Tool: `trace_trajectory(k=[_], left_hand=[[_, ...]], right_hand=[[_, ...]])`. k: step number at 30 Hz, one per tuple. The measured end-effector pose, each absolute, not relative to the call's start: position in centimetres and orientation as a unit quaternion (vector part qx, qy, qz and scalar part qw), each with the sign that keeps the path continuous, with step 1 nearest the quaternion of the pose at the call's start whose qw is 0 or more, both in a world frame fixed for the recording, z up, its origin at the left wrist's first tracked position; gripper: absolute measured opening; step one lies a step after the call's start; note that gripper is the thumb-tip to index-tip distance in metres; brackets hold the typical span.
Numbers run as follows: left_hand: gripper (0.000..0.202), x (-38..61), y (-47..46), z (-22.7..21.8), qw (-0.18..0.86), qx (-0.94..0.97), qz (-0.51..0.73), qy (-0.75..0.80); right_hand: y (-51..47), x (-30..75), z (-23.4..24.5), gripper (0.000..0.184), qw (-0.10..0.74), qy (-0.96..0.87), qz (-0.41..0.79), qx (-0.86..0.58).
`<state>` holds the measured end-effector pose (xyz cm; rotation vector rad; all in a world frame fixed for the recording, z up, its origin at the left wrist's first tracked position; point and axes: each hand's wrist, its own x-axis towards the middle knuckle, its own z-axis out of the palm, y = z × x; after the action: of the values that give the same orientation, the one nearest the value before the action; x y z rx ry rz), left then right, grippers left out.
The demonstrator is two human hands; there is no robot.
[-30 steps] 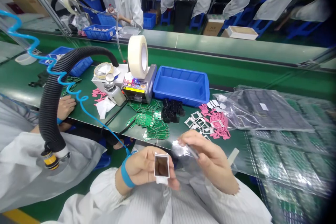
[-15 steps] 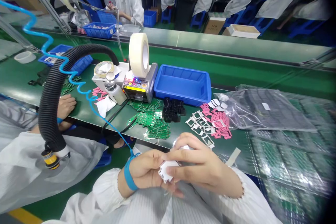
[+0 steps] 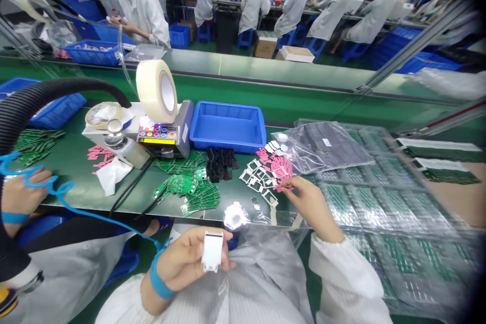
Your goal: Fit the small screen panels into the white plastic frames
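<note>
My left hand point(image 3: 190, 258) is closed around a small white plastic frame point(image 3: 212, 251) with a flat white panel and a dark line along its top. Its fingers curl behind the frame. My right hand point(image 3: 306, 200) reaches to the near edge of a pile of pink pieces point(image 3: 284, 162), thumb and index finger pinched on a pink piece point(image 3: 280, 188). Several open white frames point(image 3: 258, 174) lie just left of the pile. A shiny white part point(image 3: 235, 216) rests at the bench edge, between my hands.
Green circuit boards point(image 3: 201, 197) and black parts point(image 3: 220, 164) lie before a blue bin point(image 3: 228, 126). A tape dispenser point(image 3: 165, 131) with a tape roll stands left of it. Bagged boards point(image 3: 364, 212) cover the right side. A co-worker's hand point(image 3: 25, 192) is at far left.
My hands were together over white pieces; now they are apart. The right hand has moved out to the pink pile, while the left holds the white frame. The view has shifted right.
</note>
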<state>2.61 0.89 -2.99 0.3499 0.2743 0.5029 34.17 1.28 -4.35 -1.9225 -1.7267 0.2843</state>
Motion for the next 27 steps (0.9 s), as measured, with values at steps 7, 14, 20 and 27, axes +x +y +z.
trace_trajectory(k=[7, 14, 20, 27], left_hand=[[0.044, 3.5, 0.7, -3.7, 0.943, 0.176, 0.252, 0.126], [0.046, 3.2, 0.8, -3.2, 0.930, 0.174, 0.270, 0.179], [0.049, 3.4, 0.7, -2.4, 0.908, 0.204, 0.302, 0.209], [0.044, 3.0, 0.3, -1.3, 0.888, 0.240, 0.316, 0.231]], right_hand=[[1.4, 36.2, -8.3, 0.020, 0.200, -0.660, 0.060, -0.722], [1.4, 35.5, -5.1, 0.026, 0.188, -0.682, 0.009, -0.706], [-1.1, 26.5, 3.5, 0.010, 0.345, -0.778, -0.004, -0.525], [-0.5, 19.7, 4.3, 0.019, 0.331, -0.812, -0.039, -0.480]])
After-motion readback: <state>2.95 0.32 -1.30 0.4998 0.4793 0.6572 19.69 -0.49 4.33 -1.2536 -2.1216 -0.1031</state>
